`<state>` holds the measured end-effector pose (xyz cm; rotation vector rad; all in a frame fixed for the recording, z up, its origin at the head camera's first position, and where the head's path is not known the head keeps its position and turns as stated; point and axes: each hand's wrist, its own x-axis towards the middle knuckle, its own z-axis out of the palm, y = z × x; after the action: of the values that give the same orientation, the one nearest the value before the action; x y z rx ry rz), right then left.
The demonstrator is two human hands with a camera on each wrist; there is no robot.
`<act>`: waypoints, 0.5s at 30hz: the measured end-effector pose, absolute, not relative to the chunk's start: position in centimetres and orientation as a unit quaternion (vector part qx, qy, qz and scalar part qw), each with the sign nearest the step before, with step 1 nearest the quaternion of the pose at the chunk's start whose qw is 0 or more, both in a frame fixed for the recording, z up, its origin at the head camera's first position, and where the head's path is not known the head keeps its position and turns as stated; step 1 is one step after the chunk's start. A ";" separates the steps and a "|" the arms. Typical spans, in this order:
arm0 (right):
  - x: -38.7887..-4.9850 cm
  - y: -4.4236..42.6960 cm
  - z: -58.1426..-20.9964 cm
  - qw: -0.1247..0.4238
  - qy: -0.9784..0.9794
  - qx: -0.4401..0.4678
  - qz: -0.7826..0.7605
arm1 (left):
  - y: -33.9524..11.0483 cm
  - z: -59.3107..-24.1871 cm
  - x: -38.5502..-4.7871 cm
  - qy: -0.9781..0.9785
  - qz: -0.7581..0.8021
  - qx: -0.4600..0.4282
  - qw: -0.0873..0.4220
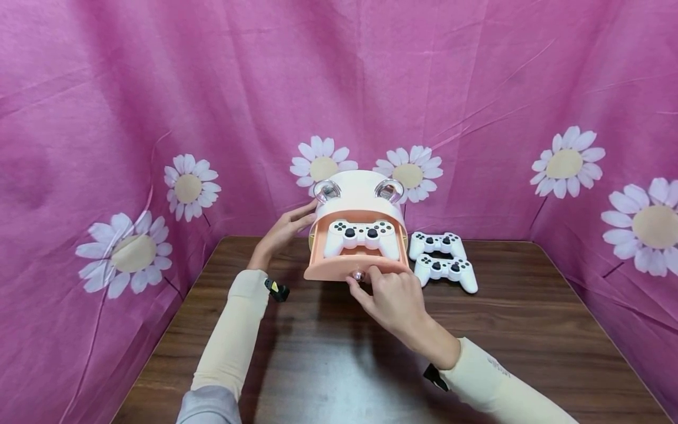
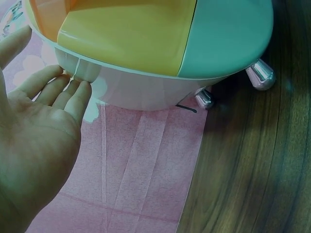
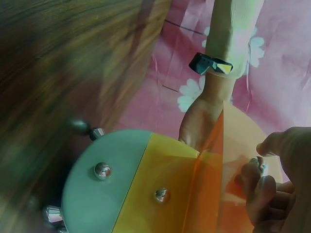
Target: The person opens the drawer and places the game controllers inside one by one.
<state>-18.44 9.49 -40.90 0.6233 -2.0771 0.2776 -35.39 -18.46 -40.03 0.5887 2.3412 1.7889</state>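
A small rounded cabinet (image 1: 356, 191) with a white top stands on the table, its top orange drawer (image 1: 324, 271) pulled out. Inside that drawer lies a white game controller (image 1: 362, 235). My right hand (image 1: 396, 299) pinches the drawer's silver knob (image 1: 358, 275) between thumb and fingers. Against the cabinet's left side rests my left hand (image 1: 286, 231); in the left wrist view its fingers are fairly straight, their tips at the white wall. Below the orange drawer, the right wrist view shows a yellow drawer (image 3: 150, 179) and a green drawer (image 3: 107, 189), both pushed in.
Two white controllers, one farther back (image 1: 436, 242) and one nearer (image 1: 446, 270), lie right of the cabinet on the wooden table (image 1: 529, 330). A pink curtain (image 1: 254, 88) with daisies surrounds the table. Silver feet (image 2: 262, 75) carry the cabinet.
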 end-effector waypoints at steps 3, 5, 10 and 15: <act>-18.6 9.2 -41.0 0.472 -0.838 0.249 0.111 | -18.4 -40.0 -35.3 0.775 0.597 0.194 0.067; -18.7 9.0 -41.1 0.479 -0.837 0.244 0.107 | -18.4 -40.0 -35.3 0.773 0.601 0.192 0.069; -19.0 8.6 -41.2 0.488 -0.833 0.239 0.102 | -18.3 -40.1 -35.3 0.764 0.613 0.191 0.071; -19.1 8.4 -41.3 0.494 -0.830 0.239 0.102 | -18.3 -40.2 -35.3 0.765 0.610 0.196 0.068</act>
<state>-19.13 8.40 -41.31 0.5801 -2.0127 0.2483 -35.34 -18.30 -40.21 0.5921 2.3037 1.8385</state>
